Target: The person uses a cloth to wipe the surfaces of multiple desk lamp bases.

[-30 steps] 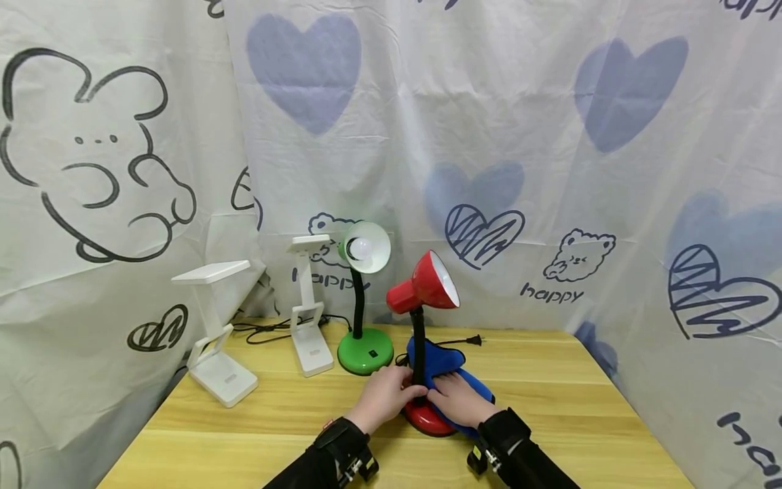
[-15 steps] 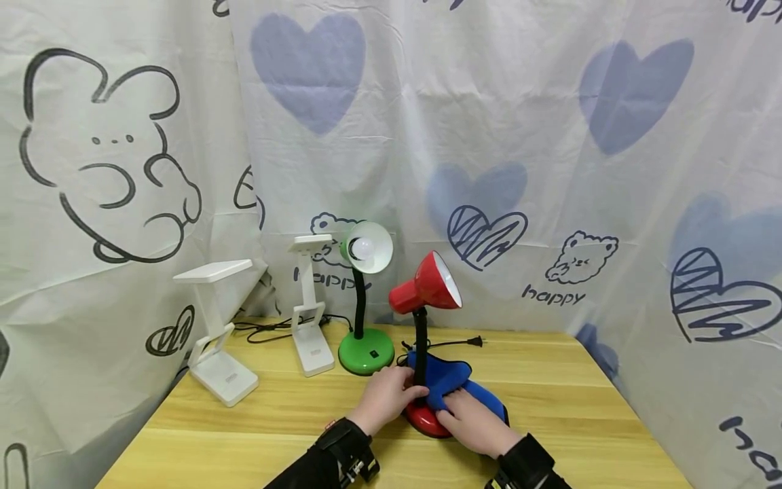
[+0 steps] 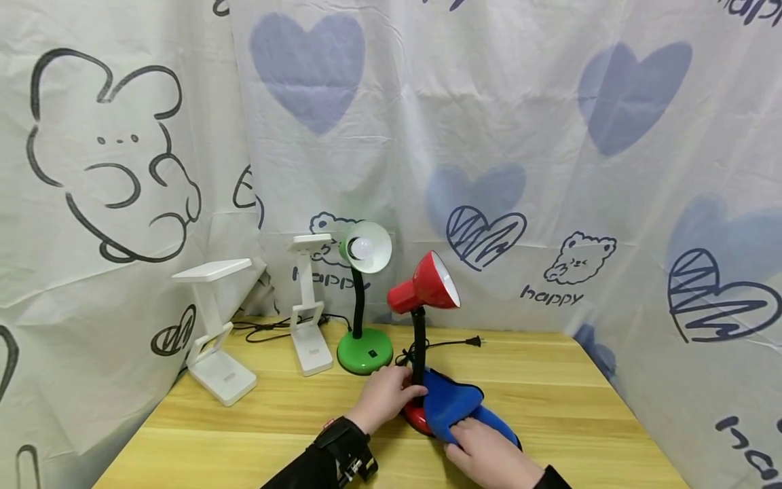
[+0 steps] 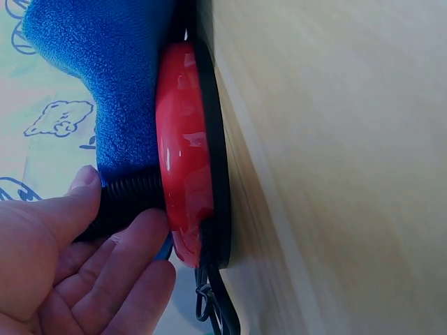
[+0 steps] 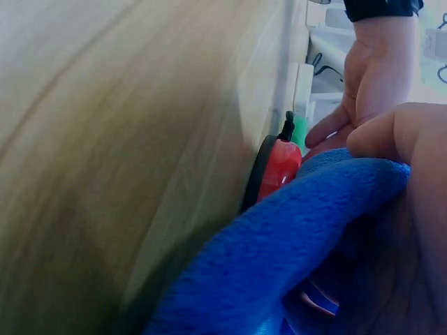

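A red desk lamp [image 3: 421, 288] with a black flexible neck stands upright on the wooden table. My left hand [image 3: 381, 397] holds the neck low down, just above the round red base [image 4: 185, 153]; in the left wrist view the thumb and fingers lie around the ribbed neck. A blue plush cloth [image 3: 449, 404] with dark edging is in my right hand [image 3: 489, 451], thumb and fingers pinching it at the lamp's right front. The cloth lies over the right part of the base and hides it. The lamp's black cord leaves the base close to my left fingers.
A green desk lamp [image 3: 365, 353] stands behind on the left. Two white folding lamps [image 3: 222, 377] are farther left, with black cables [image 3: 263, 329] behind them. A black plug [image 3: 473, 341] lies behind the red lamp. Printed cloth hangs around the wooden table [image 3: 256, 441].
My right hand and the blue cloth have moved right and toward me, across the red lamp's base. My left hand and the lamp have stayed in place.
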The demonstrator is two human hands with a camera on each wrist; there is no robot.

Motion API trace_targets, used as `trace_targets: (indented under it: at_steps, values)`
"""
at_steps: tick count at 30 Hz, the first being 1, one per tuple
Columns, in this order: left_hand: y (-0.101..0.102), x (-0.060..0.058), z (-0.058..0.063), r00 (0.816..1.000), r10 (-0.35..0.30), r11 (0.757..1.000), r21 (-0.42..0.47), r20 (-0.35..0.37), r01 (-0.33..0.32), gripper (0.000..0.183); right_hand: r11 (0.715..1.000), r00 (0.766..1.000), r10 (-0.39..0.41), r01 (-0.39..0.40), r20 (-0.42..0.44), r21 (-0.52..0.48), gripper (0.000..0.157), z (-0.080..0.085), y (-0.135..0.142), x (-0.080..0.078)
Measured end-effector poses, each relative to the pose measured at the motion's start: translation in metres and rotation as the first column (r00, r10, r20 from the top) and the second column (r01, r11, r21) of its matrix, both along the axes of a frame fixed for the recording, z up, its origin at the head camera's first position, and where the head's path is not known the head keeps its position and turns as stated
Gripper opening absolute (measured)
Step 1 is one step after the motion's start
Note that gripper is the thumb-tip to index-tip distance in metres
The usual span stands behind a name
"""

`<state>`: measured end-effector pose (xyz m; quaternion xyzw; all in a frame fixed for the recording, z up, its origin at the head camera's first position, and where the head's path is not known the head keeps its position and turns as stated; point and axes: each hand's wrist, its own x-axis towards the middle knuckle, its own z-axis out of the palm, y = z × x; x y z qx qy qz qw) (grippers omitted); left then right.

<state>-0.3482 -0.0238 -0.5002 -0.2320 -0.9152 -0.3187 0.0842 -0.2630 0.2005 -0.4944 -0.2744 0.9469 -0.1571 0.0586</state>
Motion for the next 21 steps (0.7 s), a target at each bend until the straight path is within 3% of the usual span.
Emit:
trace_targets:
  at_steps: [9,15,21]
  values:
    - [0.0,0.0,-0.001,1.0,-0.007,1.0,-0.002,-0.007,0.007,0.033,0.999,0.994,-0.027,0.024,-0.108,-0.03,0.031,-0.013,-0.002,-0.032]
    - [0.0,0.001,0.0,1.0,-0.009,1.0,-0.008,-0.004,0.009,0.034,0.998,0.994,-0.051,0.047,-0.092,-0.039,0.035,-0.016,-0.006,-0.062]
    - [-0.001,0.001,0.001,1.0,-0.015,1.0,-0.003,0.006,0.015,0.034,0.999,0.992,-0.047,0.046,-0.118,-0.016,0.027,-0.013,-0.014,-0.088]
